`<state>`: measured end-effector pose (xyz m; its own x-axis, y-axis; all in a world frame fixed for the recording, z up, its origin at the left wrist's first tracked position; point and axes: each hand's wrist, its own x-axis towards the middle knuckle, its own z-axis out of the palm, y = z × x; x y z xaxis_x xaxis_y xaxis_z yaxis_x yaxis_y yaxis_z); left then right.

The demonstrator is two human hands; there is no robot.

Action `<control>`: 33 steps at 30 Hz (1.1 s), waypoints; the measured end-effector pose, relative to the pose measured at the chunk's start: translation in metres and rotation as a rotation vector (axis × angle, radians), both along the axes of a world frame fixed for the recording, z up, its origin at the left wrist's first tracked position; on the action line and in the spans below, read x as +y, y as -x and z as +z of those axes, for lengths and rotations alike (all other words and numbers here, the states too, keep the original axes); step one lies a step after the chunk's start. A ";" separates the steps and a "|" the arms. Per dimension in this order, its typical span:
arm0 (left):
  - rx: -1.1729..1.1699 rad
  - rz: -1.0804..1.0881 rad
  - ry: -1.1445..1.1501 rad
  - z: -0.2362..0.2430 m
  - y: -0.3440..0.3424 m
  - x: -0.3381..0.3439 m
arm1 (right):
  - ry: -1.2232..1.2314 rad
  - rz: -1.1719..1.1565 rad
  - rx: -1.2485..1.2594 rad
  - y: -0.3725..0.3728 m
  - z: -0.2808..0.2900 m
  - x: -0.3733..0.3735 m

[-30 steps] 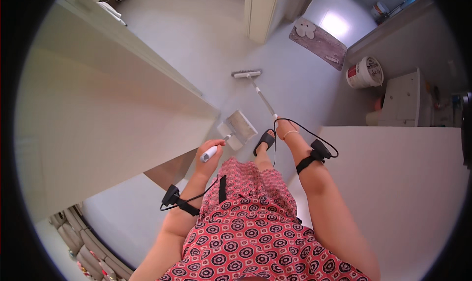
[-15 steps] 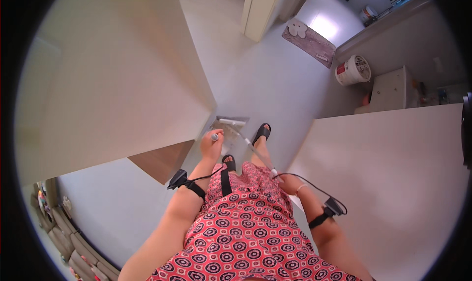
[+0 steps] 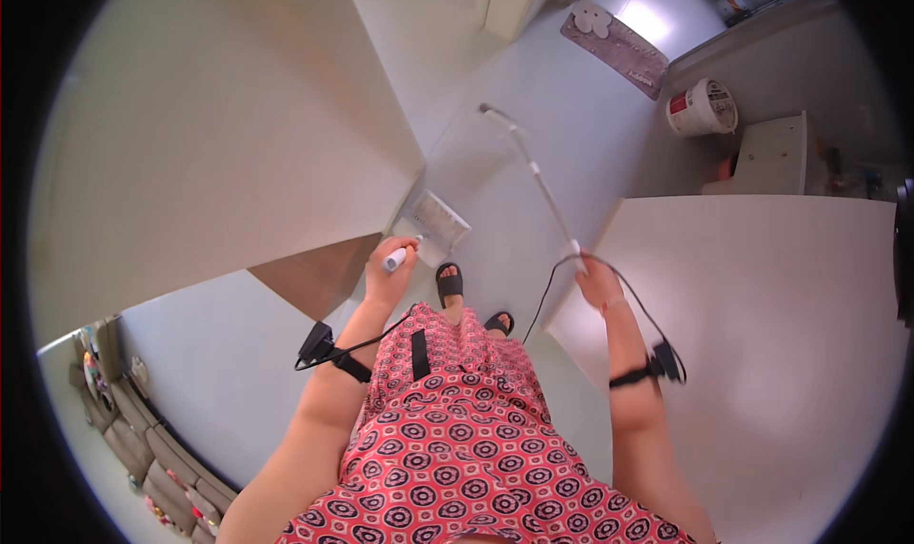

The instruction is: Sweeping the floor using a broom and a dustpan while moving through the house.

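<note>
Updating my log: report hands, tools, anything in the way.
Left hand grips white rectangular dustpan by its handle. Right hand grips white long-handled broom, head blurred, apart from dustpan. Black open-toed sandal close beside dustpan.

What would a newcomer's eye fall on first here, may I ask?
Boldest is the red patterned clothing, filling the lower middle. Above it, the left hand grips a dustpan and the right hand a broom slanting up leftward. A white bucket sits at upper right.
</note>
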<state>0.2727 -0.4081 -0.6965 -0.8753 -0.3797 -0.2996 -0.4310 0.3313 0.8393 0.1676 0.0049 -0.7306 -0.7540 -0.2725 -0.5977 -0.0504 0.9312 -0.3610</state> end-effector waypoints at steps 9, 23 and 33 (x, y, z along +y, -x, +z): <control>-0.011 -0.083 0.034 -0.027 0.010 0.005 | -0.060 -0.119 -0.144 -0.036 -0.047 -0.044; -0.082 0.075 -0.092 -0.089 -0.013 -0.156 | 0.413 -0.292 -0.374 -0.199 0.054 -0.136; -0.010 0.125 -0.131 -0.021 0.002 -0.102 | 0.023 -0.112 -0.041 -0.005 -0.008 -0.150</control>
